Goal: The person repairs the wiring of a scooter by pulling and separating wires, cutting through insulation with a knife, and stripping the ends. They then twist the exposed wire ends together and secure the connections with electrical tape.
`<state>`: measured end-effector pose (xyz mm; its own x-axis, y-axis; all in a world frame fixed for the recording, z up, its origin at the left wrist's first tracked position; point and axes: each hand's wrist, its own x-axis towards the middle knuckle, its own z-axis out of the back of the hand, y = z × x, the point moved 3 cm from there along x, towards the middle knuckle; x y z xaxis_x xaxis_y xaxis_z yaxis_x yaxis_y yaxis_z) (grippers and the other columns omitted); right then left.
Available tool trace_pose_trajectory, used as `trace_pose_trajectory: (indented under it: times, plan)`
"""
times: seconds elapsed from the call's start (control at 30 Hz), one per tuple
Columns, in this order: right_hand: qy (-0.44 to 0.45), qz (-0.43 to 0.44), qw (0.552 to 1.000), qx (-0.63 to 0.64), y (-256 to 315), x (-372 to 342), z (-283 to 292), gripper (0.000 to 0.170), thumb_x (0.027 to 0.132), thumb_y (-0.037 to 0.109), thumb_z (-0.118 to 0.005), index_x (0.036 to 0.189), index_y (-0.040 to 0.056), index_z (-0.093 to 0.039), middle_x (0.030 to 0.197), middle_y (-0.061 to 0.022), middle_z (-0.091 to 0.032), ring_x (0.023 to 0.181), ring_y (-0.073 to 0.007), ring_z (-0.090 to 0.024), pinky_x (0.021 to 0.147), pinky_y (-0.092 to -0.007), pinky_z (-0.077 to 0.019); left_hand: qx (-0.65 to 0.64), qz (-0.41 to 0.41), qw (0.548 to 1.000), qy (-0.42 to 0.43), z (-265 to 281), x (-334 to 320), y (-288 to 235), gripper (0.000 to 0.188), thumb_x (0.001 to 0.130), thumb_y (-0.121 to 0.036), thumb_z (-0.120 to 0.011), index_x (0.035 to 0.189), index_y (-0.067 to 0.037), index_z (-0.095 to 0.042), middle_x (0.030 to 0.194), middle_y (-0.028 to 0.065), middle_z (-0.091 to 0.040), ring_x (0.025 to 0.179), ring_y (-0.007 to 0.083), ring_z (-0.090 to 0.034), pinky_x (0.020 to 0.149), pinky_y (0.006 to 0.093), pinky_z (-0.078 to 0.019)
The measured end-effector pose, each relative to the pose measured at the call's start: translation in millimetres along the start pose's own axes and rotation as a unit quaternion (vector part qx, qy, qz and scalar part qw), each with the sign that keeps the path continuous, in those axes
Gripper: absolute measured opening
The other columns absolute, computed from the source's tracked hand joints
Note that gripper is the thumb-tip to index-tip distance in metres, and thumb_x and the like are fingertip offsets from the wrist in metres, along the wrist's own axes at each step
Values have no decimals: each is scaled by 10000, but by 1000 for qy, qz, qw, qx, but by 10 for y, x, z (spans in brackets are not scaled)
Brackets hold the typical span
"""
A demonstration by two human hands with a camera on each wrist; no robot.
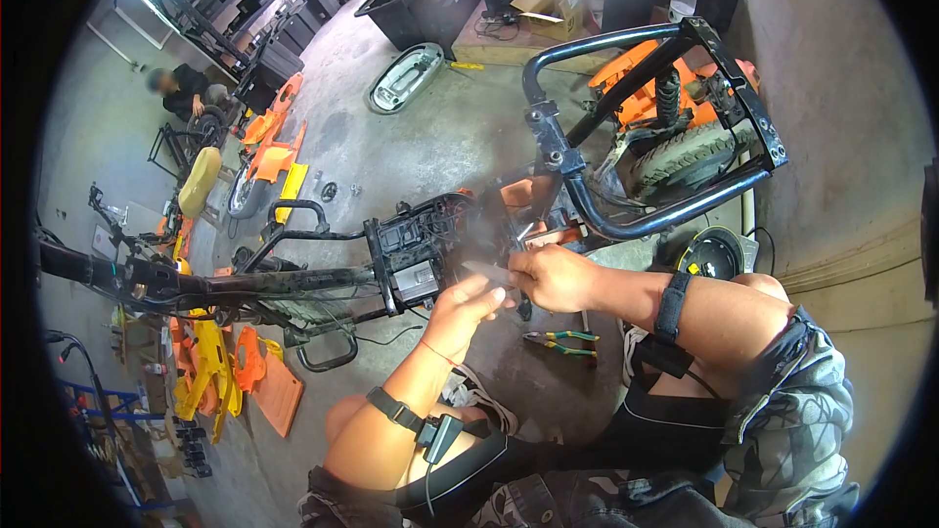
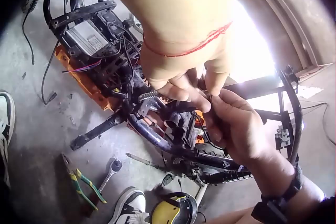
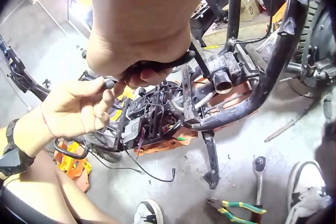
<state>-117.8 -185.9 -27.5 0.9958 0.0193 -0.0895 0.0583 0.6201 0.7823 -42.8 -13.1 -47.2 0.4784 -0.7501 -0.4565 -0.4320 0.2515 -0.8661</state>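
Observation:
Both hands meet over a stripped vehicle frame point(image 1: 577, 186). A dark, elongated part point(image 3: 157, 65) runs through the curled fingers of my right hand point(image 1: 553, 277); its kind cannot be told. At the part's other end, my left hand point(image 1: 458, 313) pinches a small dark tip between thumb and fingers, as the right wrist view shows. In the left wrist view the fingertips of both hands come together and mostly hide the part. Below them lie the frame's wiring and a silver box point(image 2: 88, 38).
Pliers with green-yellow handles point(image 1: 562, 340) and a ratchet wrench point(image 3: 259, 182) lie on the floor. A yellow-and-black helmet-like thing point(image 1: 714, 254) sits at right. Orange and yellow panels point(image 1: 210, 367) lie at left. Another person point(image 1: 186, 93) crouches far left.

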Motion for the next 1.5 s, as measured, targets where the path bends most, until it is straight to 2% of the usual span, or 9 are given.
trace_pose_trajectory:
  times: [0.33, 0.43, 0.53, 0.6, 0.93, 1.1, 1.33, 1.43, 1.5]
  plan:
    - [-2, 3, 1000, 7, -6, -19, 9, 202, 945, 185, -541, 935, 6, -634, 891, -240, -672, 910, -430, -650, 818, -509, -491, -25, 14, 1000, -1, 13, -5, 3, 241, 965, -159, -629, 1188, -69, -646, 1160, 26, -674, 1001, 129, -640, 793, 248, -436]
    - [-13, 26, 1000, 0, -27, -5, -25, 193, 961, 188, -539, 975, 19, -631, 860, -221, -657, 872, -411, -646, 778, -488, -491, -37, 23, 999, -4, 30, 6, 31, 242, 970, -154, -621, 1196, -69, -643, 1162, 24, -675, 1016, 130, -642, 796, 253, -435]
    - [1, 14, 1000, -7, -30, 22, -39, 197, 962, 188, -533, 979, 16, -628, 866, -217, -658, 874, -410, -646, 785, -484, -490, -42, 23, 999, 2, 44, 10, 59, 257, 972, -156, -618, 1213, -69, -633, 1163, 20, -674, 1034, 132, -641, 804, 259, -431]
    - [11, -3, 1000, -1, -19, 38, -37, 232, 955, 211, -525, 966, 9, -640, 904, -250, -672, 924, -435, -645, 827, -504, -493, -42, 23, 999, 6, 37, 2, 72, 272, 974, -159, -616, 1230, -68, -623, 1166, 14, -673, 1046, 136, -639, 816, 264, -423]
    - [25, 4, 999, 26, -25, 126, -97, 248, 947, 227, -529, 983, 11, -645, 923, -244, -682, 932, -424, -655, 830, -499, -498, -52, 28, 998, 1, 72, 10, 126, 294, 976, -151, -612, 1260, -75, -614, 1160, 15, -675, 1054, 138, -640, 820, 266, -416]
    - [-7, -14, 999, 40, -14, 165, -54, 234, 956, 204, -518, 982, 6, -640, 909, -240, -680, 904, -418, -658, 813, -479, -501, -73, 20, 997, -4, 32, 22, 14, 328, 982, -137, -604, 1299, -52, -586, 1185, 44, -673, 1048, 153, -647, 800, 257, -429]
    - [-40, 2, 997, 65, -151, 142, -32, 213, 968, 176, -516, 943, -6, -624, 931, -159, -728, 907, -374, -676, 826, -452, -502, -59, 18, 998, -27, 15, 27, -1, 414, 983, -118, -603, 1375, -12, -520, 1247, 74, -650, 1068, 177, -644, 805, 258, -446]
    - [-58, 27, 998, 24, -135, 105, -46, 169, 953, 167, -543, 967, 23, -632, 855, -172, -677, 874, -360, -667, 773, -446, -506, -48, 23, 999, -10, 26, 57, 14, 410, 982, -124, -606, 1367, -8, -525, 1247, 67, -649, 1073, 174, -639, 805, 257, -442]
    - [-54, 19, 998, 27, -124, 99, -39, 182, 955, 173, -539, 956, 14, -630, 877, -180, -688, 883, -376, -665, 794, -459, -499, -43, 19, 999, 2, 22, 69, 24, 390, 980, -129, -611, 1349, -21, -542, 1235, 52, -652, 1063, 160, -635, 806, 258, -439]
